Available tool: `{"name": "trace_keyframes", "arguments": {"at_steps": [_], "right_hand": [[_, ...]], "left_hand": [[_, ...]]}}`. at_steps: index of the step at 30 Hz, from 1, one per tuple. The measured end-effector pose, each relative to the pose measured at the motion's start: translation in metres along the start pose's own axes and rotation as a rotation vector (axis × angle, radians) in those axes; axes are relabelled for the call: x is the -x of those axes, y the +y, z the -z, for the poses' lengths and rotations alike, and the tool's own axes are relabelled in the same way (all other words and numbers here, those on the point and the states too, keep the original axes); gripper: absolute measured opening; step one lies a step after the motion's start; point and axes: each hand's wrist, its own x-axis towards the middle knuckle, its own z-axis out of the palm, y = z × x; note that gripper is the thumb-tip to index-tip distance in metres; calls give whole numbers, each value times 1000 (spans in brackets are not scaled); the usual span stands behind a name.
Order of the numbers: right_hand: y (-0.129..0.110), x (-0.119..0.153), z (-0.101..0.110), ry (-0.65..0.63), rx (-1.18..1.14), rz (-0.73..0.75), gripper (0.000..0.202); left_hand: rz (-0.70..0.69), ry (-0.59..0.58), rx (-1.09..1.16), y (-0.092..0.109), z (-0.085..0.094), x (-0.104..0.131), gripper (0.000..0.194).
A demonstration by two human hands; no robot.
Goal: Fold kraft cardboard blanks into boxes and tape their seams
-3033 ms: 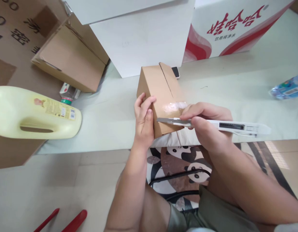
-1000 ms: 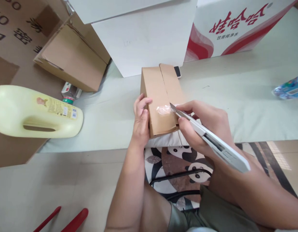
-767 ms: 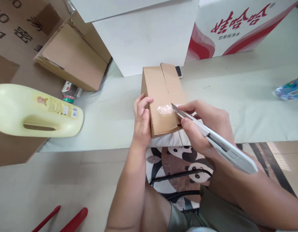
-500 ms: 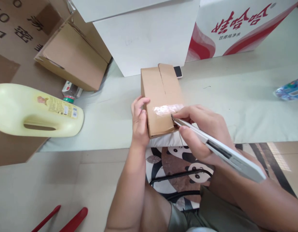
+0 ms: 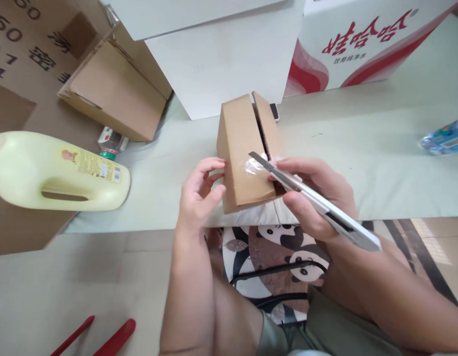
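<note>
A small brown cardboard box (image 5: 240, 143) sits near the front edge of the cloth-covered table. Its top seam gapes, with the right flap slightly lifted and clear tape (image 5: 255, 166) across the front part of the top. My right hand (image 5: 321, 193) grips a white utility knife (image 5: 321, 205), blade out and pointing up-left over the tape; its fingertips are at the box's right flap. Beside the box's left side is my left hand (image 5: 199, 193), thumb and fingers apart, fingertips at or close to the cardboard.
White cartons (image 5: 229, 69) stand behind the box, one with red print (image 5: 362, 54). On the left are a pale yellow jug (image 5: 62, 173), a brown carton (image 5: 117, 89) and a clear bottle (image 5: 109, 143). A blue plastic package (image 5: 446, 136) lies at the far right.
The box's top seam has parted and its right flap has risen. My left hand has loosened and moved left off the box's side. The knife blade has lifted from the tape.
</note>
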Motion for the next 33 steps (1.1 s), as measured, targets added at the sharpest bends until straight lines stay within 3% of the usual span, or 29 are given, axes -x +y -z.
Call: {"name": "trace_keyframes", "arguments": {"at_steps": [5, 15, 22, 33], "right_hand": [[6, 0, -2, -59, -71, -66, 34], [4, 0, -3, -34, -97, -60, 30], [2, -1, -3, -39, -89, -64, 30], [3, -1, -2, -35, -84, -91, 34]], "left_hand": [[-66, -78, -78, 13, 8, 1, 20], [-174, 8, -190, 22, -1, -4, 14], [-251, 36, -201, 26, -6, -6, 14], [-267, -31, -273, 33, -5, -5, 19]]}}
